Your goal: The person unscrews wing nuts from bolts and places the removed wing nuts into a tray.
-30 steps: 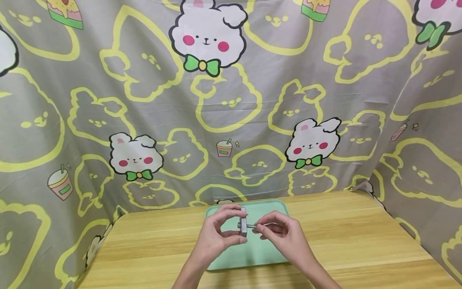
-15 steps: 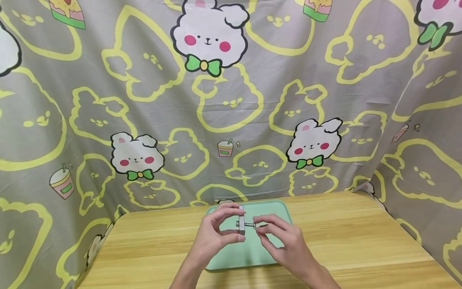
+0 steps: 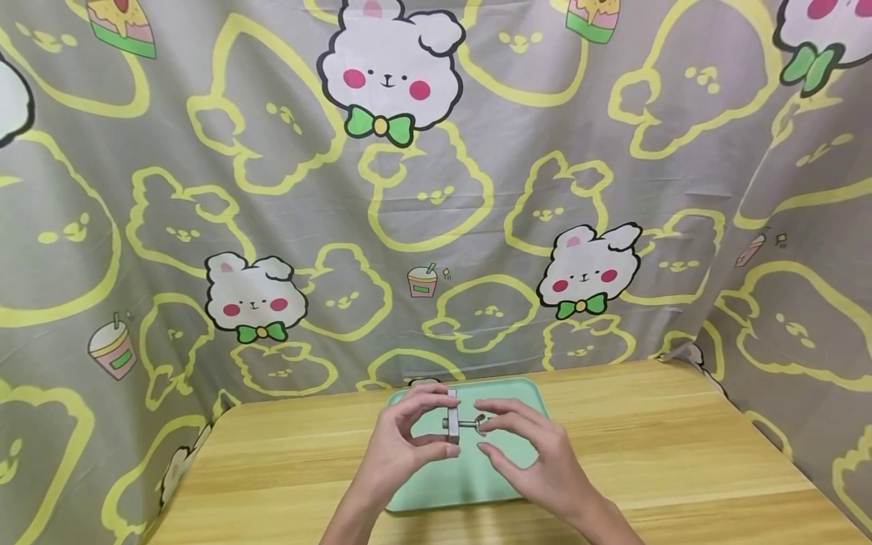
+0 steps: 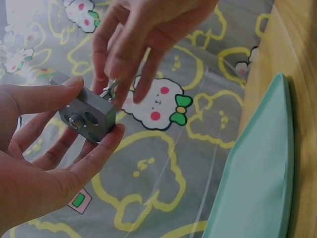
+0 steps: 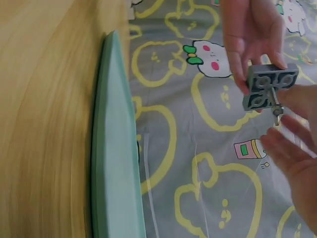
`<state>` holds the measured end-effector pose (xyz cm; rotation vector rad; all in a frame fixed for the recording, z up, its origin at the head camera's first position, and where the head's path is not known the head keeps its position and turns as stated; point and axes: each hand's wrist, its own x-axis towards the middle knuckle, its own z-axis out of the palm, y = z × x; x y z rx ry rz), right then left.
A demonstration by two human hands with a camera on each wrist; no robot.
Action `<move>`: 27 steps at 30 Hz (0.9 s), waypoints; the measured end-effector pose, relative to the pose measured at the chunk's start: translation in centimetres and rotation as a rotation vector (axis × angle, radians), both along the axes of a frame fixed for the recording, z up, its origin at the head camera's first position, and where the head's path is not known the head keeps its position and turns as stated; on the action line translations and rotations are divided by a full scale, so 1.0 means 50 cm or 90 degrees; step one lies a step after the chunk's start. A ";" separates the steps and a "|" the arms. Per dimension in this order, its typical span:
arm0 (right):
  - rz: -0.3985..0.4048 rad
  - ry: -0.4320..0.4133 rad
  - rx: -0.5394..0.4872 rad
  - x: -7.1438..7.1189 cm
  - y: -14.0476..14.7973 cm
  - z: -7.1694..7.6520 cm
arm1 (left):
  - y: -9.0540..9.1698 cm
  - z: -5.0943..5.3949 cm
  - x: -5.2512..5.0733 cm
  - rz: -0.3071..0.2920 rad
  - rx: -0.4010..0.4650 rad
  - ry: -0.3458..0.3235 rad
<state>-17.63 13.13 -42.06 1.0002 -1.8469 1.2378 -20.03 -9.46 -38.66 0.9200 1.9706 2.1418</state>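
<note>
A grey rectangular block (image 3: 453,418) with round holes is held up above the tray by my left hand (image 3: 398,435), thumb below and fingers above it. A thin bolt (image 3: 468,425) passes through its middle, and a small round end shows on the left-hand side. At the bolt's right end is a wing-shaped piece (image 4: 110,90), probably a wing nut. My right hand (image 3: 545,446) has its thumb and fingers spread around this piece, the thumb apart from it. Ring-shaped recesses mark the block's face (image 5: 262,82) in the right wrist view. Whether a right fingertip touches the wings, I cannot tell.
A mint-green tray (image 3: 436,492) lies on the wood-grain table (image 3: 286,462) beneath both hands. Behind and at both sides of the table hangs a grey curtain (image 3: 477,318) printed with rabbits.
The right hand's fingers pinched the bolt's end a second ago; now they are spread apart around it. The wing-shaped end shows at a different angle. The left hand keeps its hold on the block.
</note>
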 end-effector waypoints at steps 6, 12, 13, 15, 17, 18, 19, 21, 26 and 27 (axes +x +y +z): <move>0.078 -0.383 -0.168 0.012 0.002 0.008 | 0.006 0.003 0.004 0.011 -0.015 0.000; 0.097 -0.582 -0.235 0.010 0.007 0.015 | 0.011 0.002 0.006 0.019 -0.031 0.004; 0.097 -0.598 -0.238 0.010 0.007 0.016 | 0.012 0.002 0.006 0.020 -0.034 0.003; 0.095 -0.620 -0.243 0.010 0.008 0.017 | 0.013 0.001 0.006 0.022 -0.040 0.000; 0.092 -0.631 -0.246 0.010 0.008 0.018 | 0.014 0.000 0.007 0.024 -0.045 -0.005; 0.091 -0.635 -0.247 0.010 0.008 0.019 | 0.014 0.000 0.007 0.024 -0.046 -0.005; 0.090 -0.638 -0.248 0.010 0.008 0.019 | 0.014 0.000 0.007 0.025 -0.046 -0.005; 0.090 -0.640 -0.251 0.010 0.007 0.019 | 0.015 -0.001 0.007 0.027 -0.047 -0.006; 0.092 -0.637 -0.257 0.012 0.004 0.019 | 0.016 0.000 0.008 0.026 -0.049 -0.007; 0.094 -0.633 -0.256 0.012 0.004 0.019 | 0.016 0.000 0.008 0.025 -0.048 -0.006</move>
